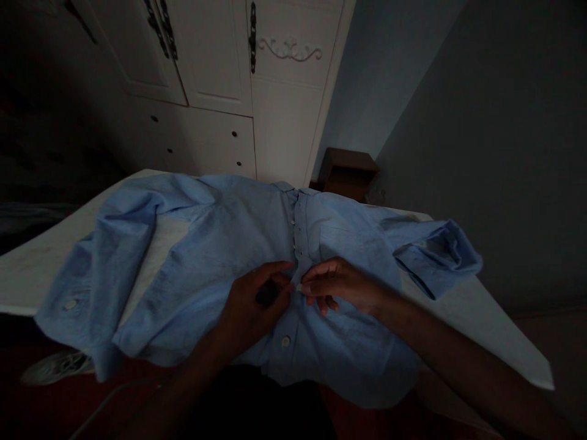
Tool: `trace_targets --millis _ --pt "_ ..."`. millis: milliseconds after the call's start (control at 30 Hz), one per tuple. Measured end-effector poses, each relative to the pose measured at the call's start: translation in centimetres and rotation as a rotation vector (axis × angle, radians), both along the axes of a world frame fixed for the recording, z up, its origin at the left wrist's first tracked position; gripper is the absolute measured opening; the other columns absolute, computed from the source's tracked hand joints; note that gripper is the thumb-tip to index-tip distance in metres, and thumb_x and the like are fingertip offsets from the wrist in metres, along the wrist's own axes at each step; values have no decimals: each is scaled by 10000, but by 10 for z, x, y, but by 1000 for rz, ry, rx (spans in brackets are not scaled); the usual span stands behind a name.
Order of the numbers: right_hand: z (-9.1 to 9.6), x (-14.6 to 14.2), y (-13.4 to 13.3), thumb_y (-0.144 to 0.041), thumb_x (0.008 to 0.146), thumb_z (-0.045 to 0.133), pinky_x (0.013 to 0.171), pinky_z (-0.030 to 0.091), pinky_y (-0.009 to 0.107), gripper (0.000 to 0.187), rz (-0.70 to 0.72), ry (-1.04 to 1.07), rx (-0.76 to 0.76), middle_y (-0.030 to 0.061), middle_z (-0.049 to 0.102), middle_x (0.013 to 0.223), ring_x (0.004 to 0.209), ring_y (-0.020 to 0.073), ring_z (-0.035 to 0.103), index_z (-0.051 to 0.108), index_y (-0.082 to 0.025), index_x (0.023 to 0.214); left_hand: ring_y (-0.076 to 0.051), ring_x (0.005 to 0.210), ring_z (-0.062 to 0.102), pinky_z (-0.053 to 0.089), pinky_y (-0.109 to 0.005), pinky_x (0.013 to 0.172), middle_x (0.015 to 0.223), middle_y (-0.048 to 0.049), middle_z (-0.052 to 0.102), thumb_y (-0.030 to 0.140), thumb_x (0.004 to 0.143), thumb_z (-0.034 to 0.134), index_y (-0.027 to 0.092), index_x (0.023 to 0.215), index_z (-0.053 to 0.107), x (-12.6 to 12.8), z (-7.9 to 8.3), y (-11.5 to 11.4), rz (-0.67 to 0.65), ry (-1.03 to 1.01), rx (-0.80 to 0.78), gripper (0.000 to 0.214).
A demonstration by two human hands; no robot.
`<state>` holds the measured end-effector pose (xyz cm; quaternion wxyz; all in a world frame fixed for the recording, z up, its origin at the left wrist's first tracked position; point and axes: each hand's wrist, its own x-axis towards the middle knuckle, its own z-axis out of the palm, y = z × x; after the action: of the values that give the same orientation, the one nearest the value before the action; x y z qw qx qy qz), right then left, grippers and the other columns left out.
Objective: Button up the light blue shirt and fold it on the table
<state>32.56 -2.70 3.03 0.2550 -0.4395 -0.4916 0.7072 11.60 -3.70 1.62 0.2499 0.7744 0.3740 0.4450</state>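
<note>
A light blue button-up shirt [220, 244] lies spread front-up across a white board-like surface [27, 269], sleeves out to both sides. My left hand [250, 305] pinches the left edge of the shirt's button placket at mid-front. My right hand [339, 284] pinches the opposite placket edge, fingertips meeting my left hand's around a small white button. Another white button [285, 341] shows lower on the front, below my hands. Buttons above my hands appear fastened up to the collar [293, 190].
A white wardrobe with drawers [220, 91] stands behind the surface. A small brown cabinet [348, 171] sits in the corner by a blue-grey wall. The room is dim. A pale shoe-like object [55, 366] lies on the floor at lower left.
</note>
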Motion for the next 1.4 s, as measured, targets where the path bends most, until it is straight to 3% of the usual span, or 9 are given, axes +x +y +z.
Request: trace_targets --millis 333,567,667,733,833,933,1033,1167,1400 --pt "-9 5 4 -384 776 738 381 418 155 237 117 -131 132 -18 686 685 472 73 612 704 -151 800 -152 798 673 577 -323 771 876 -29 711 137 841 584 191 1113 649 0 -7 6 -63 192 23 285" --pt "-5 11 2 -349 924 609 564 501 217 194 159 -447 719 -19 655 691 575 94 620 695 -183 872 -233 1100 609 520 -433 931 1166 -99 659 179 853 620 189 1128 653 0 -14 9 -48 359 140 278" --pt "-4 18 7 -402 930 605 748 546 314 232 127 -597 984 44 684 882 790 160 651 683 -195 998 -262 1221 557 470 -478 986 1318 -124 599 240 919 549 204 1184 638 -2 -15 7 -46 496 163 282" --pt "-4 24 10 -499 879 648 930 515 419 443 180 -690 1064 106 655 1127 1051 237 621 618 -207 1210 -264 1278 524 434 -489 1026 1372 -127 574 271 959 483 205 1238 612 -6 -15 4 -56 578 172 314" --pt "-7 30 8 -677 740 694 1126 350 532 1017 316 -828 1019 178 358 1529 1414 344 331 263 -213 1536 -266 1358 453 357 -495 1113 1446 -141 516 391 987 431 171 1382 500 -17 -17 -1 -38 662 189 458" --pt "-13 36 1 -780 687 645 1184 235 554 1290 371 -931 912 193 30 1636 1499 373 73 -82 -186 1572 -280 1412 383 290 -491 1167 1513 -163 425 534 970 407 131 1455 416 -31 -20 -5 -15 752 208 630" --pt "-19 47 -11 -798 696 615 1207 158 561 1319 385 -992 894 174 -77 1634 1500 375 -19 -196 -191 1540 -294 1434 345 268 -486 1179 1547 -148 372 620 943 388 157 1477 397 -42 -21 -6 -4 825 211 707" --pt "-24 71 -28 -771 719 623 1220 96 561 1287 410 -1031 968 143 -68 1632 1499 364 10 -210 -219 1529 -298 1448 316 240 -483 1188 1568 -132 333 687 911 373 191 1507 352 -48 -21 -6 0 870 219 777" --pt "-28 97 -53 -697 851 533 1211 158 567 1083 374 -1105 1095 129 7 1635 1500 328 71 -157 -237 1547 -328 1454 294 230 -508 1182 1590 -139 272 772 843 394 212 1516 341 -62 -24 -8 41 887 231 877"
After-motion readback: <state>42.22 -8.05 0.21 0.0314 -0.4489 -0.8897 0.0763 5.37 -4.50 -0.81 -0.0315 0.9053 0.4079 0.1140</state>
